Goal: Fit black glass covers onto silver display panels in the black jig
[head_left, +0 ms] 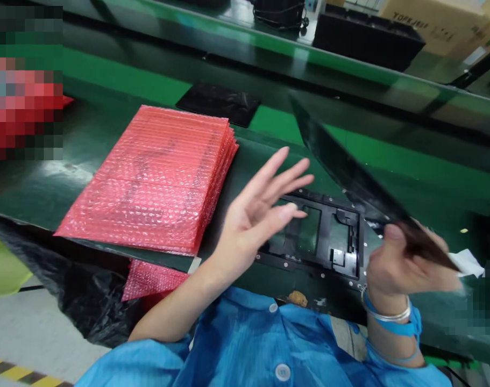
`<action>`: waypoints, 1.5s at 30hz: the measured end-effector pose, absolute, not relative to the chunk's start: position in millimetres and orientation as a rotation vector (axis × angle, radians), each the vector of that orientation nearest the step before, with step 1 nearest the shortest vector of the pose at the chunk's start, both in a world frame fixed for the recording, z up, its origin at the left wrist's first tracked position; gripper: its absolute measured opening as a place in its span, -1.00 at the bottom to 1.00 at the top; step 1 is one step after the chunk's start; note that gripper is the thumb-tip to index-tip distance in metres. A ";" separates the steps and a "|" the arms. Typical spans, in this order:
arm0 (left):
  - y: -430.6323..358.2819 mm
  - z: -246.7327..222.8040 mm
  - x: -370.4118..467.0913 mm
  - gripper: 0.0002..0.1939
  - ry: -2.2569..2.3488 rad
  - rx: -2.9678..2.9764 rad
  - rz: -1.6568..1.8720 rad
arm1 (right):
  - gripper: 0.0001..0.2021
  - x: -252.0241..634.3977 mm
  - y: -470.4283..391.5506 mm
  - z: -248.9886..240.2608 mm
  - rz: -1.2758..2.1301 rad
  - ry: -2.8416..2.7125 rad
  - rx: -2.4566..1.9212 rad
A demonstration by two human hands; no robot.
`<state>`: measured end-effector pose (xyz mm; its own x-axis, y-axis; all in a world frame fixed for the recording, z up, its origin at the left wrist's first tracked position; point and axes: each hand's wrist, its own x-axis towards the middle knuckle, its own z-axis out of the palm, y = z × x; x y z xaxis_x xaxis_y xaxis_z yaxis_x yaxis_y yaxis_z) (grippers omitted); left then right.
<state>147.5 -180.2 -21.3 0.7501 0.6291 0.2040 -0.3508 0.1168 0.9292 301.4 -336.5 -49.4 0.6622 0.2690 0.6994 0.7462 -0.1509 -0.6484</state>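
Note:
My right hand [406, 263] grips a thin black panel [357, 183] by its near end, thumb on one face and fingers behind. The panel is tilted up, seen nearly edge-on and slightly blurred. With fingers spread, my left hand [261, 209] hangs in the air and holds nothing. Below it, a black plastic frame [325, 236] with rectangular openings lies on the dark green bench, partly hidden by that hand. To the left of my left hand rests a stack of red bubble-wrap bags [148, 183].
A flat black sheet [218, 102] lies behind the stack. Another bubble-wrap piece [154, 279] and a black plastic bag [95, 301] hang below the bench's front edge. Along the back, a raised shelf carries a black bin [366, 37] and a cardboard box [434, 27]. White paper [466, 262] sits at right.

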 end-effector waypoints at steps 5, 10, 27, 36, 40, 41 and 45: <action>-147.4 -71.8 130.7 -0.48 0.529 1.339 0.925 | -0.79 327.3 -345.6 -57.0 -0.304 -0.211 -1.499; -137.9 -109.3 117.2 -0.53 0.677 1.415 0.719 | -0.73 336.0 -355.6 -81.6 0.305 0.005 -1.473; -134.9 -95.6 120.4 -0.71 0.542 1.803 0.553 | -0.71 324.0 -355.5 -71.5 0.247 -0.066 -1.630; -132.0 -126.3 106.3 -0.25 0.539 2.047 0.383 | -0.68 322.6 -356.5 -67.9 0.395 -0.059 -1.766; -136.0 -124.6 107.1 -0.22 0.565 2.091 0.316 | -0.67 323.3 -355.7 -69.3 0.381 -0.074 -1.790; -136.7 -124.4 107.3 -0.22 0.573 2.102 0.315 | -0.68 324.0 -355.8 -69.8 0.373 -0.072 -1.806; -137.9 -126.2 108.3 -0.21 0.575 2.130 0.325 | -0.67 324.4 -355.3 -70.0 0.357 -0.079 -1.830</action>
<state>108.3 -137.9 -126.2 0.8587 0.5120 0.0207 0.2818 -0.5056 0.8154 324.4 -355.3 -70.0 0.9505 0.2365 -0.2015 -0.1293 -0.2886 -0.9487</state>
